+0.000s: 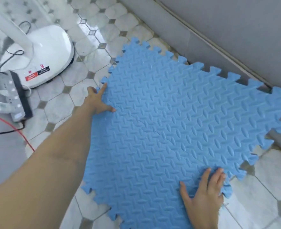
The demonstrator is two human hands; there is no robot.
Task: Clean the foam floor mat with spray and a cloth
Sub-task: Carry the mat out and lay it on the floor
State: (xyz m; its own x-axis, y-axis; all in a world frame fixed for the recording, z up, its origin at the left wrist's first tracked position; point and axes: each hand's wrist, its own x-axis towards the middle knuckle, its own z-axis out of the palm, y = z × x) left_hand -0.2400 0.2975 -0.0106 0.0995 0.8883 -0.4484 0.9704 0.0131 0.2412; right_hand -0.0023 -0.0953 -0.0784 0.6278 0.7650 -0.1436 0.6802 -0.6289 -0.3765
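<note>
A blue foam mat [177, 116] with a raised tread pattern and puzzle-tooth edges lies on the tiled floor, its far side against a grey wall base. My left hand [98, 101] rests on the mat's left corner, with the index finger stretched along the edge and the thumb on top. Its other fingers are hidden. My right hand [206, 194] lies palm down on the near right edge, fingers spread and fingertips at the teeth. No spray bottle or cloth is in view.
A white fan base [48, 53] stands on the floor at the upper left. Beside it lies a grey power strip [17, 96] with plugs, plus black and red cables [25, 139]. The grey wall base [227, 38] runs diagonally along the right.
</note>
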